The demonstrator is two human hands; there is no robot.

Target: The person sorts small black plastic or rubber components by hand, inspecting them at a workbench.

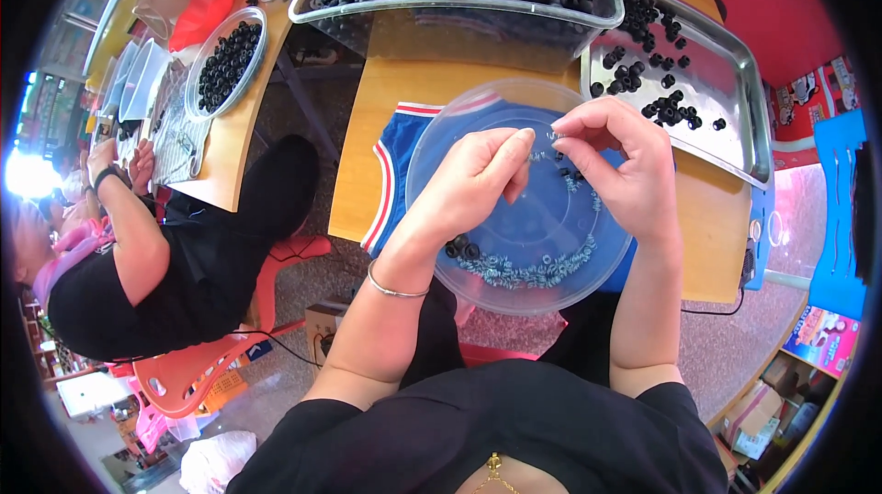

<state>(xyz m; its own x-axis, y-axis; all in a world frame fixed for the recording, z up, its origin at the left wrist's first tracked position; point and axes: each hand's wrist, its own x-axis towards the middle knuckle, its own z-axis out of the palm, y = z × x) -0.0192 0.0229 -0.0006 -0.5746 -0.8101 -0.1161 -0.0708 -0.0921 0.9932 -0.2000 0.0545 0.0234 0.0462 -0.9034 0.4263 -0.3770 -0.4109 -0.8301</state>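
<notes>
Tight work over the round clear bowl (514, 227) at mid-frame, its near rim reaching the near edge of the wooden table (712, 218). Bare wood opens to the bowl's right, with a thinner strip over at the left; the bowl's middle is mostly free too. And there's the small metallic piece (557, 136), just above the bowl's centre, too tiny to read its direction or long axis! The right hand (629, 149) has it in a narrow pinch, thumb and forefinger almost meeting. The left hand (478, 172), just beside, is curled narrow, thumb pressed on forefinger; what's inside, I cannot tell. Below, the little coils (528, 273) sweep in an arc along the near rim, black caps (462, 248) at their left end. Blue cloth (395, 149) lies under the bowl. Crowding the top: a clear bin (459, 30) heaped with black parts, and upper right, a metal tray (726, 90). Far left, a seated co-worker (110, 292).
</notes>
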